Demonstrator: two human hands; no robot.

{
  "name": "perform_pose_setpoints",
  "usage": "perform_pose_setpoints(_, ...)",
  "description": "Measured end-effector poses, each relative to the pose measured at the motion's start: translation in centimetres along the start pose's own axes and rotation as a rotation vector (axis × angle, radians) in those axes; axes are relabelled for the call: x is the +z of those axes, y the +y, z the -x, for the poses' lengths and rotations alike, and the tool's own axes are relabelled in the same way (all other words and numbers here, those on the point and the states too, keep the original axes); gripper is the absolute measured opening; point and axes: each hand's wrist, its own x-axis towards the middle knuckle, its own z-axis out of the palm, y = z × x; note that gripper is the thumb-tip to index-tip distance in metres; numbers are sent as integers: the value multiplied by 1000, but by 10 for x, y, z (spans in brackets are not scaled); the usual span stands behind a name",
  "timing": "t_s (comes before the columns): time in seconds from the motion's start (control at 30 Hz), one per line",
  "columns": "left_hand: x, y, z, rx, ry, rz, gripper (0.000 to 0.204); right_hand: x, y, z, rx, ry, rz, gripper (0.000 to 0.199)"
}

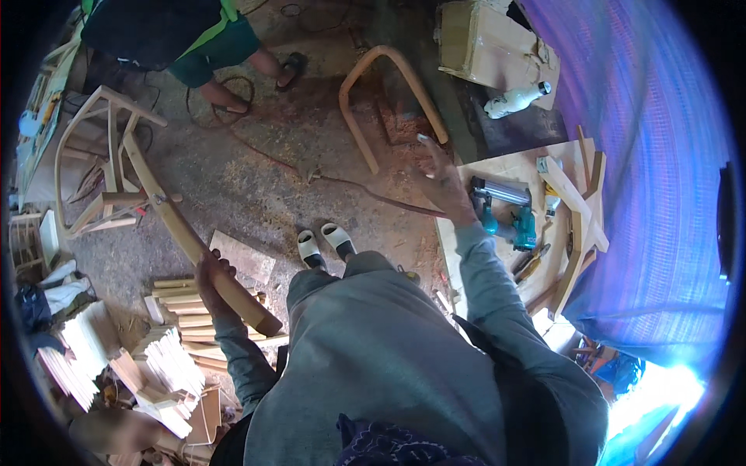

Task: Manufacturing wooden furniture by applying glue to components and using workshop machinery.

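Dusty floor (264,203) lies under the left grip (213,275), which holds curved wood (176,223) best kept steady, while the right grip (446,185) looks empty.

smooth wooden beam (172,219), rough matt floor (249,186), cardboard box (497,50).

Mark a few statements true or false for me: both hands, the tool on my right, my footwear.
1. The left hand grips a long curved wooden piece. True.
2. The right hand grips that same piece. False: the right hand is open and away from it.
3. A teal power tool lies on the table at the person's right. True.
4. The person is barefoot. False: pale slip-on shoes are worn.
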Motion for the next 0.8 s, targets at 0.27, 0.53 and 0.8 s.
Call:
perform_pose_setpoints(0.27,-34,-12,-22,-90,-24,-40,37,-31,48,38,-124,128,1310,81)
perform_pose_setpoints(0.53,-52,-9,-24,-64,-35,-72,39,-41,14,47,-251,-174,1659,72)
perform_pose_setpoints(0.8,-32,2,-3,-16,7,-89,27,-63,19,22,-231,-97,879,57)
